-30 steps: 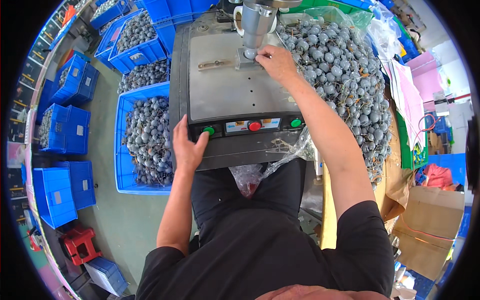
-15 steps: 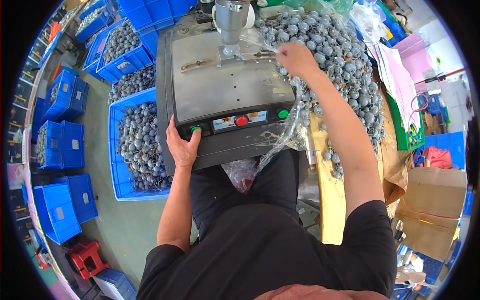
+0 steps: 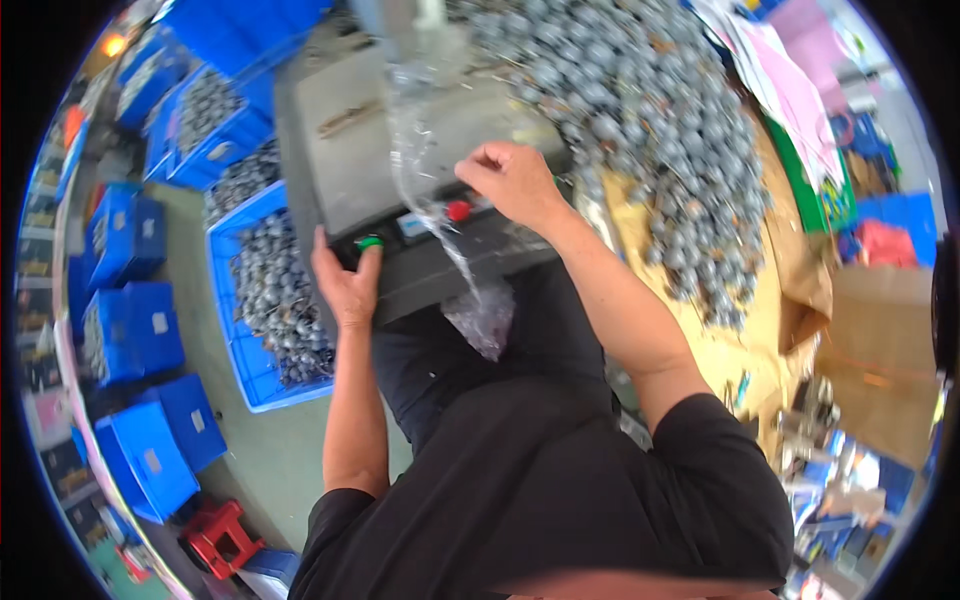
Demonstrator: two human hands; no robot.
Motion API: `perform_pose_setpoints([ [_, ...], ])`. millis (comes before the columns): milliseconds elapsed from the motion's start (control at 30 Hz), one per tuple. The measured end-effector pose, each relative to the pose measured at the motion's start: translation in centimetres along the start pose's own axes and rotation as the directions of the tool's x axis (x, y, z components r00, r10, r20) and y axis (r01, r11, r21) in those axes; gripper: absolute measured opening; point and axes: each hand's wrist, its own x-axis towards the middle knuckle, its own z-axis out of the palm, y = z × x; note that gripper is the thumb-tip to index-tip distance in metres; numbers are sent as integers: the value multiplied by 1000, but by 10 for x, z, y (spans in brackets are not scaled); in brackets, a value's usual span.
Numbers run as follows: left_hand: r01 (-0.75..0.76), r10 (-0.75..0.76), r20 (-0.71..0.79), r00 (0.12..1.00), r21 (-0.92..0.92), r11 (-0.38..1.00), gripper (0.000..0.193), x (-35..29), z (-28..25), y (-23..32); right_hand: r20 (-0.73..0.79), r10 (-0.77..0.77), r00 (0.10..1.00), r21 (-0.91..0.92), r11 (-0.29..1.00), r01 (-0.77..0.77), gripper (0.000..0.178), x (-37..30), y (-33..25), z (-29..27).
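Observation:
My left hand (image 3: 345, 283) rests at the front left corner of a grey bench machine (image 3: 345, 165), fingers stretched along its side and thumb on a green button (image 3: 369, 243). Over the right part of the front panel, near a red button (image 3: 458, 211), hovers my right hand (image 3: 518, 185). Its fingers are pinched together; blur hides whether anything small is between them. A clear plastic strip (image 3: 405, 150) hangs across the machine's plate and front edge. Its lower end is a crumpled clear plastic piece (image 3: 482, 318) at my lap.
Grey round balls with thin stems (image 3: 690, 170) are heaped on the yellowish bench (image 3: 690, 345) to the right. A blue crate (image 3: 240, 365) of similar balls stands at the left, with more blue crates (image 3: 150, 455) beyond. A red stool (image 3: 222, 538) sits at lower left.
My right hand has come nearer and leftward from the plate's far right. The plastic strip has swung from the machine's right side to its middle. My left hand stays at the green button.

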Motion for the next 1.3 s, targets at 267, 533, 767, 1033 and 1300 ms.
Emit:
perform_pose_setpoints([
  [267, -39, 41, 47, 998, -48, 998, 80, 4, 1, 7, -328, 274, 904, 204, 955, -215, 24, -8, 91, -1],
  [533, -88, 94, 59, 994, -94, 992, 63, 1, -3, 19, -370, -77, 926, -180, 984, 10, 27, -50, 13, -156],
  [767, -78, 79, 42, 996, -2, 997, 68, 0, -2, 15, -506, -163, 847, -800, 454, -391, 59, -70, 44, -301],
  [1033, 11, -9, 20, 1000, -74, 997, 67, 34, -19, 12, -600, 55, 798, -350, 879, -324, 45, -68, 49, -335],
  [1300, 174, -193, 276, 941, 94, 980, 60, 110, 38, 93, -681, 104, 725, 397, 884, 246, 31, -62, -35, -373],
])
